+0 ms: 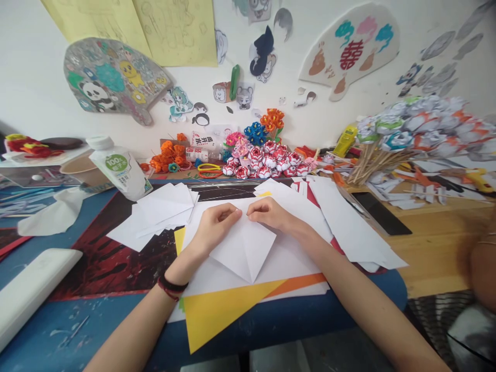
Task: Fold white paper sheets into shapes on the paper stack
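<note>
A white square of paper (248,248) with a crease down its middle lies cornerwise between my hands. My left hand (220,221) pinches its far edge with thumb and bent fingers. Close by on the right, my right hand (267,213) grips the same far part, fingers curled. The fingertips partly hide the far corner. Beneath it are a large white sheet (298,258) and a yellow sheet (225,312), with an orange edge (296,284) showing. A fanned stack of white paper squares (163,206) lies beyond my left hand.
Left stand a white bottle (120,168), a paper cup (85,170) and a long white case (34,289). Folded paper flowers (267,157) line the wall. On the right are white paper sheets (349,222), a phone (382,213), stick-stemmed flowers (426,124) and another person's arm (484,263).
</note>
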Tool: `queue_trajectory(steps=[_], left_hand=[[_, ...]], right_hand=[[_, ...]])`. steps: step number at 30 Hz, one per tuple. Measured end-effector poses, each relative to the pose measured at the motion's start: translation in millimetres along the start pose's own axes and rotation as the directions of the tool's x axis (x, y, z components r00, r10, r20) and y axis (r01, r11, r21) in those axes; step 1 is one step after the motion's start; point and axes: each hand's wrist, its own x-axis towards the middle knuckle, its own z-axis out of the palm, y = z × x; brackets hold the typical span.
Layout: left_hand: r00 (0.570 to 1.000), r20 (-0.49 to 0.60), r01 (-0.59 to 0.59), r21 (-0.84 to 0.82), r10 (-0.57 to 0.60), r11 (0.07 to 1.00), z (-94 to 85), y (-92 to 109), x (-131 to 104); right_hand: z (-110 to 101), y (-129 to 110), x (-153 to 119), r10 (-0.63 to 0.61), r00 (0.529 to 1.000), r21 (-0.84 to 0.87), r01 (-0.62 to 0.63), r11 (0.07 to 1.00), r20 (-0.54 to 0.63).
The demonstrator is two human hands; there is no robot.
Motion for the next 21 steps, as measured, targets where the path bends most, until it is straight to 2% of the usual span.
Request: queue_trajectory(steps=[4,9,11,14,17,21], left_hand=[[0.992,-0.09,0.082,-0.084,-0.089,0.993,-14.6,1.7,1.4],[0.951,-0.25,0.134,-0.197,-0.182,0.971,-33.4,12.0,0.0],[0.932,-0.308,0.118,-0.244,-0.192,0.963,-38.0,12.7,-0.2],[0.907,-0.388,0.056,-0.272,-0.162,0.961,-41.0,7.0,1.8],[0.912,-0.394,0.008,-0.256,-0.112,0.967,-37.3,-0.3,4.4],[0.943,-0.307,0.038,-0.291,-0.13,0.956,-28.4,-1.9,4.3]], right_hand=[[-9.8,0.1,-3.2,0.002,0.998,0.019,-0.003,1.0,0.055],[-24.8,3.0,-8.1,-0.014,0.997,0.057,0.01,0.998,0.081],[-26.6,5.4,-7.5,-0.01,0.999,0.04,0.008,0.999,0.05],[-22.1,8.2,-4.2,-0.016,0.998,0.038,0.018,0.999,-0.063],[-12.8,9.5,-0.3,-0.024,0.993,0.086,0.033,0.996,-0.113],[-6.3,11.3,3.4,-0.003,0.986,0.092,0.019,0.996,-0.168]])
